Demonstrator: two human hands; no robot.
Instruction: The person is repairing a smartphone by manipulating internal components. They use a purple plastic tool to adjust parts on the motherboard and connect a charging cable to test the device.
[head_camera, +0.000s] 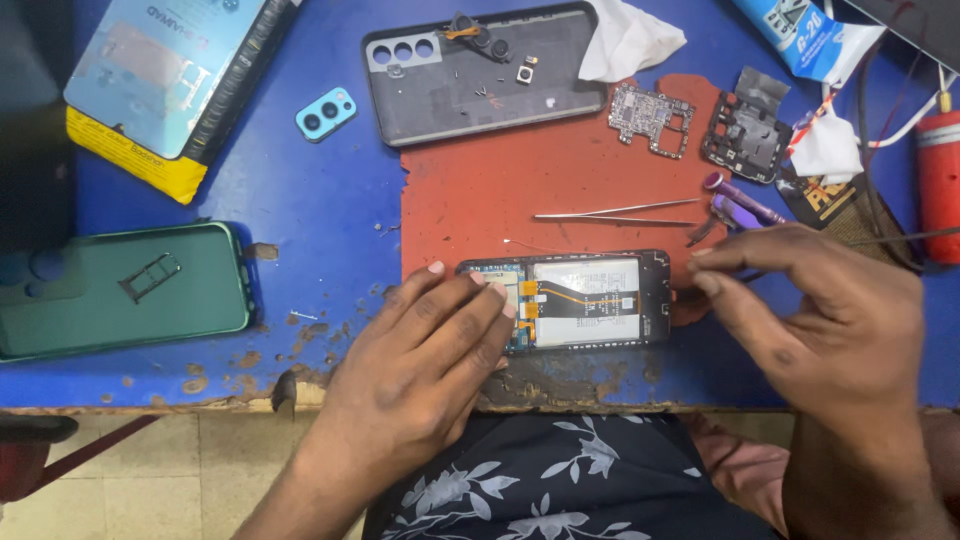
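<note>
An opened phone (590, 300) lies on a red mat (480, 190) near the table's front edge, its white battery and orange flex cables exposed. My left hand (420, 360) rests over the phone's left end, fingers lying flat on it and steadying it. My right hand (830, 320) hovers at the phone's right end, thumb and forefinger close together just off its edge. Nothing shows between those fingertips. Behind that hand lies a purple-handled tool (740, 205).
Metal tweezers (615, 213) lie on the mat above the phone. Further back are a dark back cover (470, 85), two circuit boards (650, 118) (745, 135) and a white tissue (625, 40). A green case (120, 290) and a box (160, 80) sit left; a red cylinder (940, 185) stands right.
</note>
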